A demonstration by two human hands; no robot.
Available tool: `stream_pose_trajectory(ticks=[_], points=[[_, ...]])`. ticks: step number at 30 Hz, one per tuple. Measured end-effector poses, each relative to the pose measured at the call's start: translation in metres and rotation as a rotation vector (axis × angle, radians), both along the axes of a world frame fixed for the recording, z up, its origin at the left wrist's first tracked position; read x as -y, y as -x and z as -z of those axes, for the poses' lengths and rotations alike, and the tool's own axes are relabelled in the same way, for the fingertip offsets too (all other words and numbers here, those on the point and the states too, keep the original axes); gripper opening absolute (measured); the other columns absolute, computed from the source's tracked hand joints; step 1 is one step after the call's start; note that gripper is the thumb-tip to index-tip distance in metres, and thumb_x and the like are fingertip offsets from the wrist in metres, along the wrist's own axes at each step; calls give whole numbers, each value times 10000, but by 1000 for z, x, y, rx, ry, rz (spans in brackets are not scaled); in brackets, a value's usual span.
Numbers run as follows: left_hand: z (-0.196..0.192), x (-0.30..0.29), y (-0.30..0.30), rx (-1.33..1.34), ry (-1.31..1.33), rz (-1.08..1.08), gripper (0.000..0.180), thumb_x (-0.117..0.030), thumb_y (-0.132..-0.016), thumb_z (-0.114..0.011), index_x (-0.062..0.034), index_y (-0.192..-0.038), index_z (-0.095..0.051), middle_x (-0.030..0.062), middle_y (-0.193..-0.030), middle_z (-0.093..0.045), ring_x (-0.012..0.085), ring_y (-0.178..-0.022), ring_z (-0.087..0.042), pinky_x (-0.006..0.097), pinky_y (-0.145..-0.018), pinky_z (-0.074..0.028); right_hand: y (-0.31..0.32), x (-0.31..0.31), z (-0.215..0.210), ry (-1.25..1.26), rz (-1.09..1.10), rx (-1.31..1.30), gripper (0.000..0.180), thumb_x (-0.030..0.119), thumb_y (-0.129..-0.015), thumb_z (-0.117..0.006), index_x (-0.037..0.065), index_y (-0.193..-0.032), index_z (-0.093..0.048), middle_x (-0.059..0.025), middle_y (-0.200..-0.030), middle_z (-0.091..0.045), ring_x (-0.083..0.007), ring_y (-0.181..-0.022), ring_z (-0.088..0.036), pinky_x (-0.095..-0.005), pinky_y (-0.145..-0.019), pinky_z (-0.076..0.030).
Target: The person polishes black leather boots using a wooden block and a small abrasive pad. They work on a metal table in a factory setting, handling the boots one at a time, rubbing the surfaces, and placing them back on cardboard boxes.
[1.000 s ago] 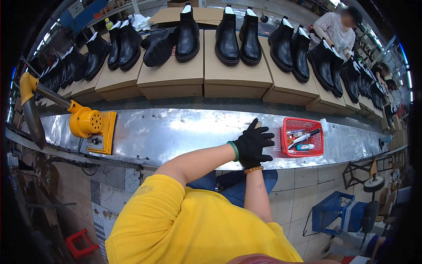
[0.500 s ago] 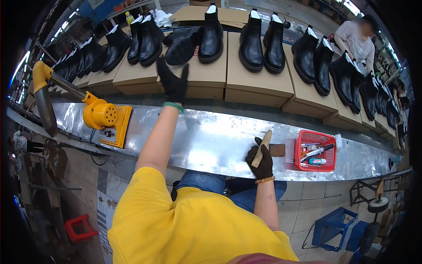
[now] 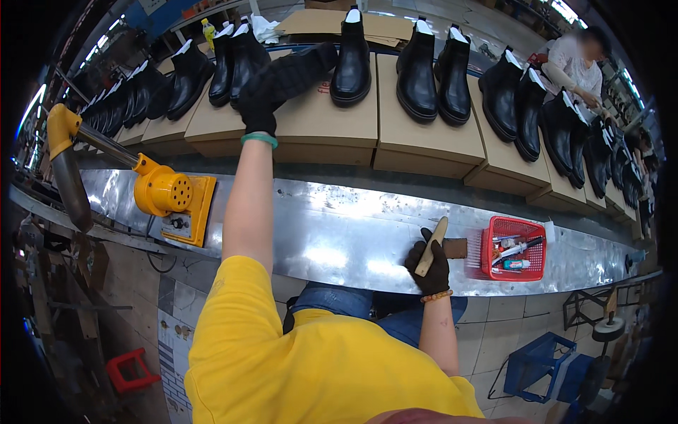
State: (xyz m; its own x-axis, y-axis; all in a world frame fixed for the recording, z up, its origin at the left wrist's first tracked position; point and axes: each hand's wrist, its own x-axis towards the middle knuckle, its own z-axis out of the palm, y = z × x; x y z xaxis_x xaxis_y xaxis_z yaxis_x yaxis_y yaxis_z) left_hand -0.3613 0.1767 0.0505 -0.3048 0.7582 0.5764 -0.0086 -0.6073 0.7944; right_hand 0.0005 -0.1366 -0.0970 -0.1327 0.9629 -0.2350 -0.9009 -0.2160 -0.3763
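Note:
My left hand (image 3: 258, 112), in a black glove, grips one end of a black ankle boot (image 3: 300, 73). The boot is tipped over, its dark sole turned toward me, above a cardboard box (image 3: 321, 131). In my right hand (image 3: 432, 272), also gloved, is a tan wooden stick-like tool (image 3: 432, 246), its fingers closed round it over the metal bench (image 3: 332, 233). Beside that hand lies a small brown block (image 3: 455, 248). Next to the tipped boot, another black boot (image 3: 351, 63) stands upright.
A yellow machine (image 3: 169, 192) with a bent pipe stands on the bench at left. To the right, a red basket (image 3: 487, 247) holds small tools and tubes. More black boots (image 3: 452, 78) line the boxes. A person (image 3: 575, 63) works at the far right.
My left hand has reached forward and taken hold of the tipped boot, which has turned and risen at its far end. The right hand keeps its tool in nearly the same place.

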Motion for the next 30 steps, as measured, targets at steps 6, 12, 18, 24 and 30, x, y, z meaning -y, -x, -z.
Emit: stream_pose_trajectory(ticks=[6, 12, 18, 24, 30], points=[[-26, 93, 48, 411, 42, 353, 364, -137, -881, -572, 1, -1216, -542, 131, -1245, -548, 223, -1120, -547, 324, -831, -522, 2, 0, 1, 27, 19, 120, 429, 274, -871, -580, 110, -1250, -468, -56, -902, -597, -235, -824, -605, -463, -729, -526], [2, 168, 90, 577, -8, 696, 533, -248, -889, -585, -6, -1333, -418, 147, -1306, -495, 273, -1206, -486, 411, -1055, -351, 50, -24, -58, -149, -140, 48, 421, 264, -893, -551, 151, -1284, -446, -157, -1329, -467, -389, -1087, -553, -602, -837, -475], [10, 198, 24, 156, 212, 712, 566, -148, -728, -733, 1, -1221, -498, 185, -1215, -557, 272, -1089, -573, 368, -920, -481, 74, -12, -54, -173, -4, -172, 445, 339, -967, -439, 57, -1311, -419, -101, -1299, -492, -241, -1168, -486, -376, -1023, -367], [57, 224, -44, 13, 372, 461, 506, -409, -891, -576, -82, -1263, -473, 76, -1100, -586, 205, -979, -597, 337, -803, -509, 88, 24, -41, -332, 187, 1100, 402, 319, -989, -365, 80, -1310, -409, -88, -1264, -502, -224, -1170, -466, -365, -1043, -332], [48, 277, -92, 938, 839, 877, 743, -655, -891, -342, -72, -1344, -425, 116, -1328, -488, 263, -1186, -483, 393, -1048, -350, 96, 29, -14, -226, 282, 988, 391, 313, -968, -422, 78, -1280, -438, -93, -1195, -535, -219, -1111, -507, -360, -996, -381]])
